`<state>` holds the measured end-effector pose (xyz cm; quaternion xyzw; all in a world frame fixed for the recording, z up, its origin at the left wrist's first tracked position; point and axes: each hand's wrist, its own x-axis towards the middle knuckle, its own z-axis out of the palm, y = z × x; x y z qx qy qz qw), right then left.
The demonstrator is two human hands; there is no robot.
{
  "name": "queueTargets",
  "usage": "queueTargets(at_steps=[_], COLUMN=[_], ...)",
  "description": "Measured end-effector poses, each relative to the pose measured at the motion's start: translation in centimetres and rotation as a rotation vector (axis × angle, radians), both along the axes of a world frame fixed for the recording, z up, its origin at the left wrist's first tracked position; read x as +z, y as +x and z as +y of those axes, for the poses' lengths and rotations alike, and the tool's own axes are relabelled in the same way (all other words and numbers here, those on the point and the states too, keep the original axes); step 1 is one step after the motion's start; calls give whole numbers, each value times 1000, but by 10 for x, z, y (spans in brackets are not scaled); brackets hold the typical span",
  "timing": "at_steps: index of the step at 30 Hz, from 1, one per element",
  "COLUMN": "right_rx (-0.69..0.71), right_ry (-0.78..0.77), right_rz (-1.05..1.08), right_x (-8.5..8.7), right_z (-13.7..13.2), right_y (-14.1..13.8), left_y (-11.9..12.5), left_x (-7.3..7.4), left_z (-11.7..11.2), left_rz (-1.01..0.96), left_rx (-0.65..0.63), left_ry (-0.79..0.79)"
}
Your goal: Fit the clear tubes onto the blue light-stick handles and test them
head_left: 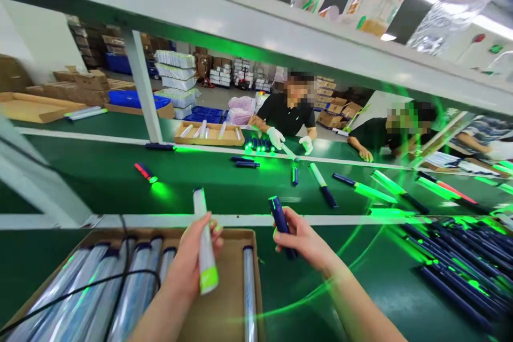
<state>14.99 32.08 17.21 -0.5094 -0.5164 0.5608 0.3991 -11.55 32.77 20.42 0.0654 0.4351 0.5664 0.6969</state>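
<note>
White-and-lime tube (205,243) held in left hand (192,262), fingers wrapped round it, above carton (224,262). Navy tube (280,224) gripped upright in right hand (298,238), fingers closed, just beside carton. Sleeved tubes (80,288) lie in carton; navy batch (452,262) heaped on green belt (100,181).

My left hand (188,262) holds a lime-ended white tube (207,270), my right hand (300,240) a navy tube (278,219), with a green belt (224,192) at twelve o'clock.
</note>
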Motion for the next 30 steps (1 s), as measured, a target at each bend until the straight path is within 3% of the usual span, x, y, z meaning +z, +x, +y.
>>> queueTargets(at_steps=[4, 6, 9, 12, 17, 24, 30], right_rx=[267, 250, 140, 146, 202, 112, 175], right_ry=[-124, -152, -132, -141, -98, -52, 51], right_rz=[248, 233, -39, -229, -334, -388, -358], right_x=[10, 7, -1, 0, 4, -20, -2], right_z=[-96, -127, -155, -165, -169, -189, -173], right_y=[-55, -75, -95, -106, -114, -110, -119], left_y=[4, 0, -5, -9, -8, -11, -10], left_x=[30, 34, 32, 27, 23, 12, 5], left_z=[-2, -9, -23, -34, -43, -41, -45], left_rz=[-90, -122, -161, -222, -222, -276, -231], left_rx=[42, 94, 156, 137, 171, 230, 214], left_ry=[83, 170, 255, 260, 313, 307, 351])
